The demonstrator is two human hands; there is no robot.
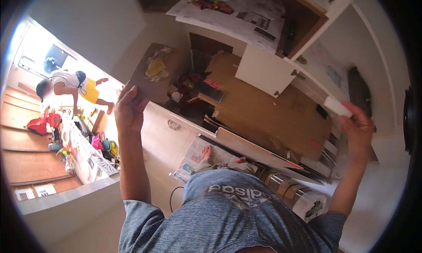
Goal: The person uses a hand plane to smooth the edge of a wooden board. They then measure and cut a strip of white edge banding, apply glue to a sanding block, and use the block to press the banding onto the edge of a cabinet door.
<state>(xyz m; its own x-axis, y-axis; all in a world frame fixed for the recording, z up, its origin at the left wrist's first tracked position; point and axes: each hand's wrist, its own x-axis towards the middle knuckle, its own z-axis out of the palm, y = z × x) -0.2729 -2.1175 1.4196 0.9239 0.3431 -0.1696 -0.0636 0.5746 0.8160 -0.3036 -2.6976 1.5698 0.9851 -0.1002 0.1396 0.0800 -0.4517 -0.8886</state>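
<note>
Raised at the left, my left hand (130,111) grips the lower edge of a flat brown board (143,79). A lump of yellow paste (155,68) with paler smears around it lies on the board's face. Off to the right, my right hand (358,127) is closed on a small white flat piece (337,107), pinched at one end; its exact kind does not show. That hand is close to an open white cabinet door (325,72). The two hands are wide apart.
An open cabinet (303,31) above holds papers (246,22) and tools. Below it lies a large cardboard sheet (263,101), with a small white door (263,70) over it. Another person (70,83) bends among scattered items at the left. A wrapped roll (307,204) is by my right side.
</note>
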